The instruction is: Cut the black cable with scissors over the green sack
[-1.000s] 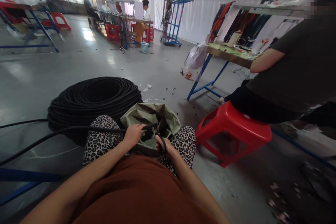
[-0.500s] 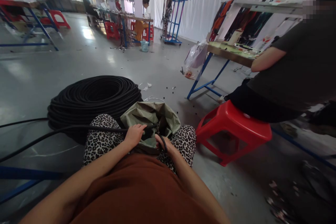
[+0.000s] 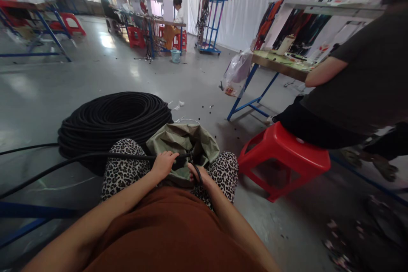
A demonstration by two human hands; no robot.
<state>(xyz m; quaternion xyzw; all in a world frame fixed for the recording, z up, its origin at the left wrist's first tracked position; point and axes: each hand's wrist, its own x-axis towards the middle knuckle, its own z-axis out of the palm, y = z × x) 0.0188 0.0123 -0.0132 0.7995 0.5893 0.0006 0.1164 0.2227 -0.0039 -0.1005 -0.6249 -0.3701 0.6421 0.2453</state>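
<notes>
Seated, knees in leopard-print trousers (image 3: 123, 170), with an olive-green fabric bag (image 3: 183, 142) standing open between them on the grey floor.

Left hand (image 3: 164, 163) curled over a thick black rubber-sheathed cable (image 3: 95, 156), fingers closed around it right at the near rim of the bag. Right hand (image 3: 197, 174) just beside, at the bag's mouth, wrapped on a short dark loop of the same cable; exact fingertip grip hard to make out, but closed rather than spread.

Cable running from the left hand out leftward across the thigh and low over the floor, passing in front of the large round coil of black cable (image 3: 113, 121) lying flat on the floor just beyond the left knee and touching the bag's side.

Likely handling: cable looks semi-stiff and springy, holding a long gentle curve instead of drooping; matte sheath probably grippy, not fragile. A short length light enough, the full coil surely heavy. Best taken a little back from the free end, full fist around the sheath, with the second hand close by to steer the bend. Bag soft and limp, apt to collapse if its rim is not kept spread.

To the right, a red plastic stool (image 3: 283, 159) bearing another person in a dark shirt (image 3: 363, 80), facing a blue-legged work surface (image 3: 277, 68).
</notes>
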